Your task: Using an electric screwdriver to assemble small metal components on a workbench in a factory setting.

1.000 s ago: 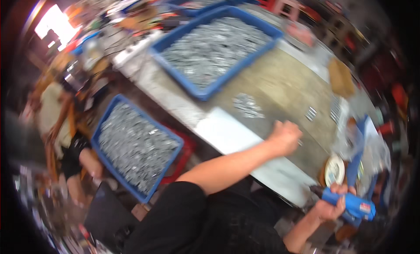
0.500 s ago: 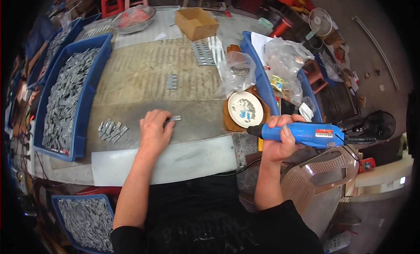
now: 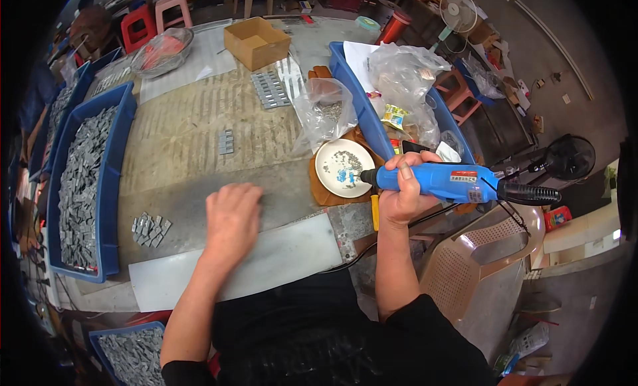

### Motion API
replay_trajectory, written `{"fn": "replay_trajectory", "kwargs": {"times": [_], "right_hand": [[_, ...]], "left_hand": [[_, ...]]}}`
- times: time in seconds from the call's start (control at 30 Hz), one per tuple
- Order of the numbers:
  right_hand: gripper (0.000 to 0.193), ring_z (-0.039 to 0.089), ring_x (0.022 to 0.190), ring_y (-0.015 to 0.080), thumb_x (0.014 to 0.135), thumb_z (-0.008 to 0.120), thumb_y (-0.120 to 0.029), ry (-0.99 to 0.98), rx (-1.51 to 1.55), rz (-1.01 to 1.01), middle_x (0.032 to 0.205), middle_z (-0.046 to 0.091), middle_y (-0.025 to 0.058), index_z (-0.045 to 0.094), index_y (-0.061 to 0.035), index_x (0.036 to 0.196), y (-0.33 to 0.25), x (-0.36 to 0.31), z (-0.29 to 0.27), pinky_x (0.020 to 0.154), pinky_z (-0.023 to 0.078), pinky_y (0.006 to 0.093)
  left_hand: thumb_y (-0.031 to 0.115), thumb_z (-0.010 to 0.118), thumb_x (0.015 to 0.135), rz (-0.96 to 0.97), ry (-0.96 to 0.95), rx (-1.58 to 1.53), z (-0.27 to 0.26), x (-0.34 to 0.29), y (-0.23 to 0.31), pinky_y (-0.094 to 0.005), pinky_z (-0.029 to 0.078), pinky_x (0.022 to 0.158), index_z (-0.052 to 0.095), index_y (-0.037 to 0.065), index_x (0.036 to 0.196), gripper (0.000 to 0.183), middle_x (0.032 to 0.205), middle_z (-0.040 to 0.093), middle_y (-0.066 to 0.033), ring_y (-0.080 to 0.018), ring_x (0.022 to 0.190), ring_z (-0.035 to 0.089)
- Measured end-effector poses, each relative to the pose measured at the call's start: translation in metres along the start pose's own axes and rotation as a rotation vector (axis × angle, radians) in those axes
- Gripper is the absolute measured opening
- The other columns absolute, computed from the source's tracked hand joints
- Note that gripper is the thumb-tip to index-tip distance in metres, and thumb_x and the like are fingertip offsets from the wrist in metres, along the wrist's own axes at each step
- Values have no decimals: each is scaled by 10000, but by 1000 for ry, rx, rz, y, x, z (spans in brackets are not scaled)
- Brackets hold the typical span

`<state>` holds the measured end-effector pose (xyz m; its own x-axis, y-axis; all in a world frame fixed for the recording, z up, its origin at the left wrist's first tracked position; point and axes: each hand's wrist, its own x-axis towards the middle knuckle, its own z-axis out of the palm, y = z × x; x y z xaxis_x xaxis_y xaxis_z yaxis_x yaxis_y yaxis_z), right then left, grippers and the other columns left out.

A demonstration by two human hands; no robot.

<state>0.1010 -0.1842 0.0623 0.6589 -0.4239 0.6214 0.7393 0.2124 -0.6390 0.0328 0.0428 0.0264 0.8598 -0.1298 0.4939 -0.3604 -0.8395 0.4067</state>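
Gripping blue electric screwdriver (image 3: 435, 182) firmly in right hand (image 3: 403, 194), tip over white dish of screws (image 3: 343, 167). Left hand (image 3: 232, 218) palm-down on worktable (image 3: 179, 140), fingers curled, contents hidden; small grey metal parts (image 3: 150, 228) just beside it.

A worn workbench (image 3: 186, 140) carries a blue tray (image 3: 109, 187) of grey metal parts along its left edge, a cardboard box (image 3: 256, 42) at the far edge, a white plate (image 3: 343, 167) near the right edge and a white sheet (image 3: 266, 263) along the near edge.
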Motion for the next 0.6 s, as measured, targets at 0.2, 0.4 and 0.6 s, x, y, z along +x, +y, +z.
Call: {"fn": "replay_trajectory", "kwargs": {"times": [0.2,0.4,0.6], "right_hand": [[417,511,601,179,644,512,40,16,4,-4,729,488,80,347,14,1026,3,3,-5,598,439,314],[493,505,604,174,643,517,52,41,38,29,727,477,75,290,2,1078,2,1,-4,589,438,310],[375,504,594,182,637,519,-14,86,1,35,702,491,88,408,10,995,5,2,-3,595,442,310]], "left_hand": [[48,559,701,266,-155,-92,48,55,32,-393,352,799,544,49,965,264,989,554,-73,-275,990,467],[152,551,755,258,-326,184,82,75,43,-545,298,855,561,55,860,143,936,550,-62,-273,1026,447],[156,553,768,218,-237,23,65,75,50,-606,256,887,587,54,873,150,938,580,-62,-273,1027,465]]}}
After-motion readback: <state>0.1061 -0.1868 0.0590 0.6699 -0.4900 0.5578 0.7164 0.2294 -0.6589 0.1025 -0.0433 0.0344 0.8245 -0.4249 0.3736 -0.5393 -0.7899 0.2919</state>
